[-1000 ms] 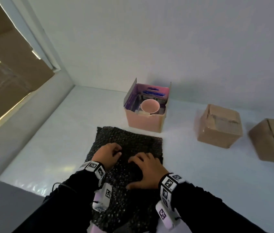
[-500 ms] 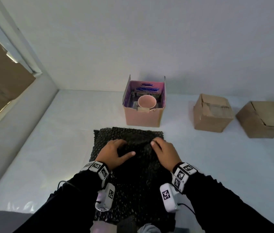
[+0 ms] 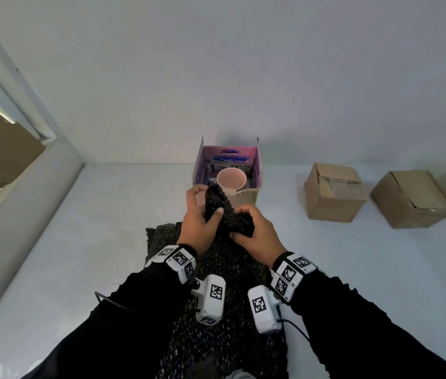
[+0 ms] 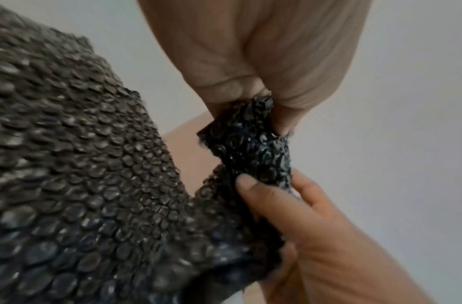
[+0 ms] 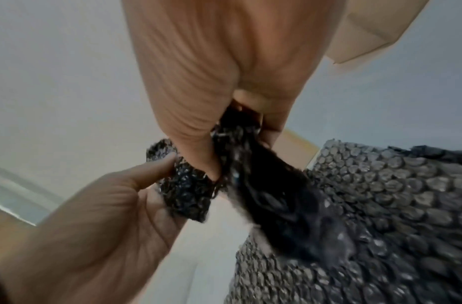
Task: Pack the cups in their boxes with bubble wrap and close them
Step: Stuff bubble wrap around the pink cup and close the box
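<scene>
Three cardboard boxes stand on the worktop (image 3: 107, 242), one cup and one sheet of black bubble wrap. The open box (image 3: 246, 195) is the landmark: its flaps stand up, its inside is printed purple, and the pink cup (image 3: 230, 179) sits upright in it. To the right of the open box are two plain brown boxes, the nearer box (image 3: 331, 199) and, beyond it, the far box (image 3: 413, 203), both with flaps folded down and well apart from the open one.

The bubble wrap (image 3: 216, 269) lies in front of the open box, its far end lifted off the worktop and bunched. The left hand (image 3: 198, 220) grasps that raised end, fingers behind and thumb pressed on the front. The right hand (image 3: 257, 233) is closed on the bunch just beside it, lower down.

The head view alone shows the boxes, the cup and the two black sleeves with white marker bands. The left wrist view shows the left hand (image 4: 263, 72) pinching a folded corner of the bubble wrap (image 4: 81, 164) while the right hand (image 4: 315, 236) pinches it from below. The right wrist view shows the right hand (image 5: 224, 82) clenched on a twisted bundle of the bubble wrap (image 5: 380, 205), and the left hand (image 5: 94, 226) holding a short flap.

The worktop is pale and smooth, set against a plain white wall; left of the open box a window frame (image 3: 25, 105) runs along the edge.
</scene>
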### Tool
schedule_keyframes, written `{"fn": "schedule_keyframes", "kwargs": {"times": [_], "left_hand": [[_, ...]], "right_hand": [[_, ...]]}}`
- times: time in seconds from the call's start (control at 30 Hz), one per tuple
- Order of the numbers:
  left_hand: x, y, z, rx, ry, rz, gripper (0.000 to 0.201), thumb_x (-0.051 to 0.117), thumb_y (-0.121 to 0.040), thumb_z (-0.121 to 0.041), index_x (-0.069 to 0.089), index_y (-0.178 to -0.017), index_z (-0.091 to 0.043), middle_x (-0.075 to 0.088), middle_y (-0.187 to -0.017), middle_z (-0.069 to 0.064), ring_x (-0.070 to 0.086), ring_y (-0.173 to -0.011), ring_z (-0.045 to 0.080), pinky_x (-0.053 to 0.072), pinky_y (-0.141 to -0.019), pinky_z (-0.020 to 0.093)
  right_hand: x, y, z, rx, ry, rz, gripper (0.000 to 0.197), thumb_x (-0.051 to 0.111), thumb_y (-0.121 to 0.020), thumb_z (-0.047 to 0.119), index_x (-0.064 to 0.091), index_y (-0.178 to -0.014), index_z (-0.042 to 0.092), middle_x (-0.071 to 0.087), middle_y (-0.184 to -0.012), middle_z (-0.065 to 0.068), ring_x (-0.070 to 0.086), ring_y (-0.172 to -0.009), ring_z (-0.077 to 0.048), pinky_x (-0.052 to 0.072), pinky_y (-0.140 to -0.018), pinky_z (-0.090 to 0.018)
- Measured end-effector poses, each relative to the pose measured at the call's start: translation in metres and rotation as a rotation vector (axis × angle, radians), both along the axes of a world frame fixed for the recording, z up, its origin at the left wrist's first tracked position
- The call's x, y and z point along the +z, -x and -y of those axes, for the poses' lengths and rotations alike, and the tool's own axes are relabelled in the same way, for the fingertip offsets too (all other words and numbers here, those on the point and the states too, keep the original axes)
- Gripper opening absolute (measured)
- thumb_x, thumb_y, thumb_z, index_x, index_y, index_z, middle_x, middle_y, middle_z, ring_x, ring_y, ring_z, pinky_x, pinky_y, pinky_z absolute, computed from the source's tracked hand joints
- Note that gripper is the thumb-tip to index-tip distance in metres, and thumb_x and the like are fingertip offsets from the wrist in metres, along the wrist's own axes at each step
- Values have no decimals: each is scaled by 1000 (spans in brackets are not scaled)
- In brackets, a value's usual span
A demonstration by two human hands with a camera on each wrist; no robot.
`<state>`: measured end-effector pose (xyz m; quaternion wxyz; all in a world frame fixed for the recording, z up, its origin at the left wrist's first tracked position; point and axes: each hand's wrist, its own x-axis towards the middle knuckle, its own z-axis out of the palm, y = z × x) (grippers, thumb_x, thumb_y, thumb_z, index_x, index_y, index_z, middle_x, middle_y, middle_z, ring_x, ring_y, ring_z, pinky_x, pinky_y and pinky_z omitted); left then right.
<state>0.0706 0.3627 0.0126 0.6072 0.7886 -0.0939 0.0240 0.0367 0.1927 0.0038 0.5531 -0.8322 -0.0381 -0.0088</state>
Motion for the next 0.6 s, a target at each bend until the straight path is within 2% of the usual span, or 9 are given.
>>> {"fn": "schedule_keyframes", "kwargs": {"times": [0.03, 0.1, 0.13, 0.2, 0.3, 0.37, 0.43, 0.5, 0.6], "left_hand": [[5, -2, 1, 37, -76, 111, 49, 62, -89, -17, 35, -125, -35, 66, -98, 3, 65, -85, 19, 53, -79, 36], [11, -6, -3, 71, -318, 333, 43, 62, -88, -28, 45, -128, -32, 54, -112, 1, 55, -102, 18, 47, -88, 32], [12, -9, -5, 33, -407, 385, 40, 60, -89, -38, 50, -127, -30, 49, -116, 1, 52, -108, 18, 46, -93, 30], [10, -14, -8, -93, -437, 379, 46, 58, -86, -53, 58, -122, -25, 46, -120, 0, 52, -110, 13, 47, -93, 27], [12, -25, -8, -136, -380, 361, 51, 67, -79, -54, 64, -113, -16, 59, -106, -2, 59, -94, 10, 53, -81, 26], [16, -32, -3, -91, -300, 312, 40, 74, -79, -45, 66, -106, -16, 65, -96, -4, 63, -86, 6, 53, -75, 22], [24, -44, 4, 0, -193, 264, 29, 76, -80, -33, 63, -102, -20, 68, -91, -5, 64, -81, 0, 50, -71, 14], [32, -58, 8, 55, -55, 203, 30, 76, -81, -31, 57, -102, -23, 70, -91, -4, 67, -81, 4, 54, -74, 21], [43, -81, 10, -53, 40, 98, 34, 71, -79, -42, 58, -102, -21, 72, -94, 0, 70, -84, 18, 57, -77, 39]], "right_hand": [[5, -2, 0, -6, -25, -18, 40, 73, -79, 10, 58, -112, 26, 67, -107, 5, 63, -98, -8, 51, -92, -31], [13, -9, 2, -14, -88, -63, 32, 68, -82, 9, 62, -109, 24, 69, -105, 4, 64, -97, -10, 51, -93, -36], [18, -13, 3, -10, -109, -58, 31, 68, -82, 10, 62, -110, 24, 68, -106, 4, 64, -99, -11, 51, -94, -37], [27, -19, 6, -8, -142, -16, 35, 71, -80, 14, 58, -111, 24, 66, -111, 4, 62, -103, -10, 50, -95, -34], [37, -27, 8, -86, -162, 41, 38, 77, -76, 17, 55, -106, 25, 65, -107, 3, 63, -100, -10, 51, -92, -33], [39, -32, 8, -164, -210, 70, 35, 78, -76, 18, 58, -104, 27, 65, -105, 2, 63, -100, -14, 53, -91, -37], [47, -39, 7, -222, -396, 33, 33, 74, -80, 12, 58, -105, 27, 65, -109, -3, 63, -104, -22, 55, -88, -40], [58, -48, 5, -171, -579, -17, 37, 66, -85, 1, 57, -112, 25, 64, -114, -6, 62, -106, -24, 55, -87, -39], [74, -66, 2, -43, -604, -35, 45, 60, -89, -4, 52, -124, 22, 65, -118, -2, 65, -103, -17, 56, -87, -37]]}}
